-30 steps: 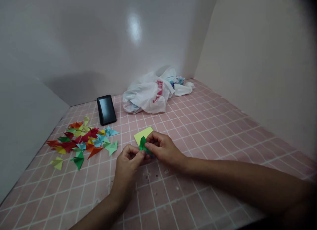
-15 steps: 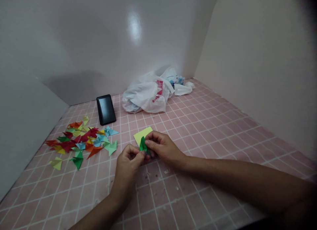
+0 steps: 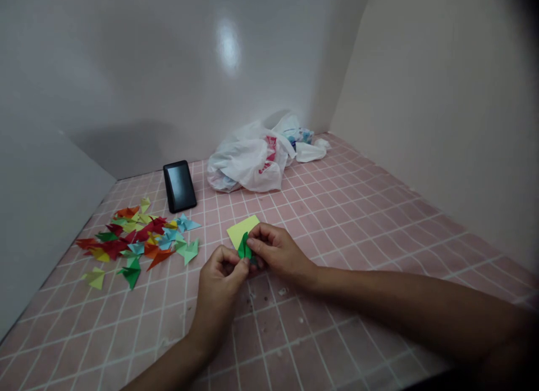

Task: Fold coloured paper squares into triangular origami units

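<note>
A small folded piece of green paper (image 3: 244, 247) is held between both hands near the middle of the view. My left hand (image 3: 222, 273) pinches its lower end between thumb and fingers. On the other side, my right hand (image 3: 275, 251) grips its right edge with closed fingers, which hide part of the fold. Just behind the hands lies a flat yellow-green paper sheet (image 3: 242, 229), partly covered by the green piece and the right hand.
Several folded paper cranes (image 3: 145, 234) in many colours lie spread at the left. A black tablet-like device (image 3: 180, 186) leans behind them. White plastic bags (image 3: 252, 161) sit against the back wall. Small scraps dot the pink tiled surface (image 3: 337, 323) by the hands.
The green paper and the fingers around it have shifted very slightly. Both hands keep their pinch on it; the other things lie as before.
</note>
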`<action>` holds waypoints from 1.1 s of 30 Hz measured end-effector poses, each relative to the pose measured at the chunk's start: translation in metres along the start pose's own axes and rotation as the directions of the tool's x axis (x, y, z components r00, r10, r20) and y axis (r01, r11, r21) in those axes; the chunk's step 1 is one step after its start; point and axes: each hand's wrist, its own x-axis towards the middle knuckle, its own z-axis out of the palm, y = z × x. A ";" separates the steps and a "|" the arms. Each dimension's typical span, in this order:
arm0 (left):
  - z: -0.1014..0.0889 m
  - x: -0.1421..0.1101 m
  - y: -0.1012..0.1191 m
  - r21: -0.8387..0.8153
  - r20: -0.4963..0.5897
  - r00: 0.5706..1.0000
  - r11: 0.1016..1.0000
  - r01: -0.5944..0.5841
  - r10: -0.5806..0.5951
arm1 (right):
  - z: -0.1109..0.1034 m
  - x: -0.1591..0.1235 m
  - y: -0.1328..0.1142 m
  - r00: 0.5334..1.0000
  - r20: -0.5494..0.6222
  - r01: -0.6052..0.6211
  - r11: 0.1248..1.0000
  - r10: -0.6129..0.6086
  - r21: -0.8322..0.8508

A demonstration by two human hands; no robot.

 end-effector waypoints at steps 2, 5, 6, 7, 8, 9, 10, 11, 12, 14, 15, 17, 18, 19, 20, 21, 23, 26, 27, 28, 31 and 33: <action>0.001 0.000 -0.001 -0.002 0.001 1.000 1.000 -0.004 0.004 | 0.000 0.000 0.000 1.000 -0.007 0.005 1.000 -0.005 -0.009; 0.001 -0.001 -0.001 0.011 0.008 1.000 1.000 -0.002 0.002 | -0.001 0.000 0.000 1.000 -0.020 0.007 0.999 -0.008 -0.047; 0.001 -0.001 -0.001 0.019 0.015 1.000 1.000 -0.001 0.000 | -0.002 0.000 -0.001 1.000 -0.026 0.009 0.998 -0.010 -0.057; 0.000 -0.002 0.000 0.031 0.027 1.000 0.999 0.004 -0.005 | -0.002 0.001 -0.001 0.999 -0.030 0.012 0.998 -0.014 -0.062; -0.001 -0.002 0.001 0.045 0.042 0.999 0.999 0.011 -0.013 | -0.003 0.001 -0.002 0.999 -0.032 0.013 0.998 -0.015 -0.060; -0.003 -0.002 0.001 0.053 0.051 0.999 0.998 0.016 -0.019 | -0.003 0.002 -0.003 0.999 -0.032 0.014 0.999 -0.016 -0.052; -0.005 -0.001 0.002 0.053 0.052 0.998 0.998 0.017 -0.020 | -0.004 0.002 -0.005 0.999 -0.029 0.012 0.999 -0.014 -0.040; -0.008 0.000 0.003 0.046 0.045 0.999 0.999 0.017 -0.020 | -0.004 0.003 -0.006 1.000 -0.021 0.006 1.000 -0.006 -0.025; -0.010 0.002 0.004 0.023 0.022 1.000 1.000 0.015 -0.015 | -0.004 0.003 -0.007 1.000 -0.003 -0.007 1.000 0.007 -0.011; -0.015 0.007 0.003 -0.021 -0.016 0.999 0.999 0.035 -0.035 | -0.004 0.003 -0.008 0.999 0.044 -0.031 0.999 0.030 0.012; -0.017 0.010 0.003 -0.036 -0.019 0.998 0.997 0.065 -0.066 | -0.004 0.003 -0.008 0.997 0.069 -0.036 0.999 0.035 0.016; -0.018 0.016 0.001 -0.055 0.012 0.991 0.990 0.132 -0.131 | -0.005 0.003 -0.007 0.994 0.110 -0.029 1.000 0.028 0.005; -0.018 0.018 -0.001 -0.060 0.032 0.986 0.985 0.165 -0.163 | -0.005 0.003 -0.007 0.993 0.120 -0.018 1.000 0.019 -0.005; -0.018 0.019 -0.002 -0.065 0.052 0.981 0.979 0.191 -0.188 | -0.005 0.003 -0.006 0.992 0.126 -0.008 1.000 0.010 -0.016; -0.017 0.019 -0.003 -0.072 0.066 0.976 0.974 0.212 -0.208 | -0.006 0.003 -0.005 0.992 0.130 -0.003 1.000 0.006 -0.025; -0.017 0.019 -0.004 -0.085 0.073 0.972 0.970 0.228 -0.222 | -0.006 0.003 -0.004 0.992 0.130 -0.002 1.000 0.006 -0.029; -0.015 0.018 -0.004 -0.114 0.084 0.967 0.962 0.249 -0.241 | -0.006 0.003 -0.003 0.992 0.127 -0.008 1.000 0.011 -0.028; -0.014 0.017 -0.003 -0.137 0.088 0.960 0.951 0.276 -0.265 | -0.005 0.003 -0.003 0.993 0.115 -0.026 0.999 0.029 -0.030; -0.014 0.017 -0.002 -0.140 0.090 0.959 0.950 0.280 -0.270 | -0.005 0.003 -0.003 0.993 0.110 -0.031 0.999 0.035 -0.033; -0.014 0.016 -0.001 -0.143 0.093 0.958 0.949 0.282 -0.271 | -0.005 0.003 -0.003 0.993 0.108 -0.037 0.999 0.040 -0.037; -0.013 0.017 -0.001 -0.156 0.110 0.959 0.948 0.277 -0.262 | -0.005 0.003 -0.003 0.994 0.103 -0.037 0.998 0.042 -0.049; -0.014 0.017 -0.002 -0.156 0.122 0.957 0.948 0.279 -0.261 | -0.005 0.003 -0.003 0.994 0.102 -0.033 0.998 0.039 -0.060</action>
